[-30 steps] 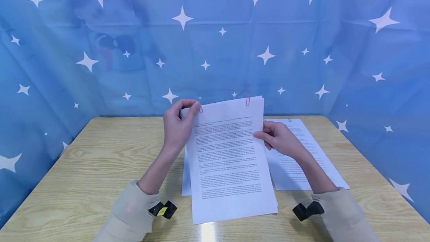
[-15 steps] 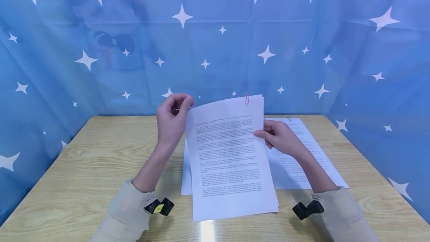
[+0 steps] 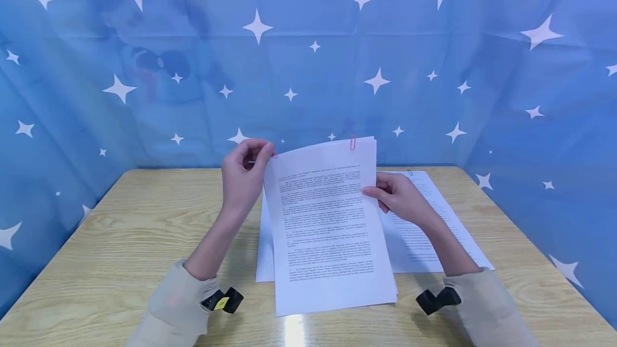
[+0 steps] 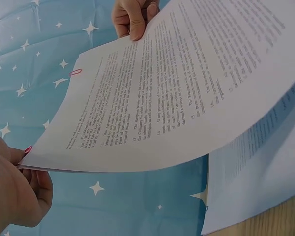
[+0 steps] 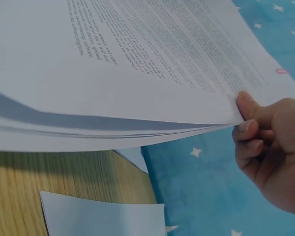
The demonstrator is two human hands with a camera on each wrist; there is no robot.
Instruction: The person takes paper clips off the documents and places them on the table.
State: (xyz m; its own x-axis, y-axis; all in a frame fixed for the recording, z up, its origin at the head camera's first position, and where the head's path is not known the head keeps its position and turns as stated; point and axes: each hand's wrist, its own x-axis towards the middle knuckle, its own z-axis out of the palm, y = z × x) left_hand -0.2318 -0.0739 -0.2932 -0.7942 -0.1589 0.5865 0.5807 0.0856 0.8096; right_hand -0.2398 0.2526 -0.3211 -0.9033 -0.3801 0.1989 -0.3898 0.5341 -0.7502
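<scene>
Upright over the table is a stack of printed paper [image 3: 323,218], its sheets fanned slightly apart in the right wrist view. My left hand [image 3: 243,178] pinches its top left corner, with a pink paper clip [image 4: 27,150] sticking out at the thumb tip. Fingers of that hand curl under the sheets. A second pink paper clip [image 3: 353,143] sits on the top edge near the right corner. My right hand [image 3: 402,197] grips the right edge of the stack, thumb [image 5: 248,104] on the front and the other fingers curled behind.
Behind the held stack, more printed sheets [image 3: 434,218] lie on the wooden table [image 3: 168,229], with a dark green paper clip [image 3: 409,173] at their top edge. White paper [image 3: 265,250] shows at lower left. A blue starry curtain [image 3: 308,68] closes off the back and sides.
My left hand has shifted left along the top edge, and the left pink clip has moved with it towards the corner. My right hand keeps its grip on the stack.
</scene>
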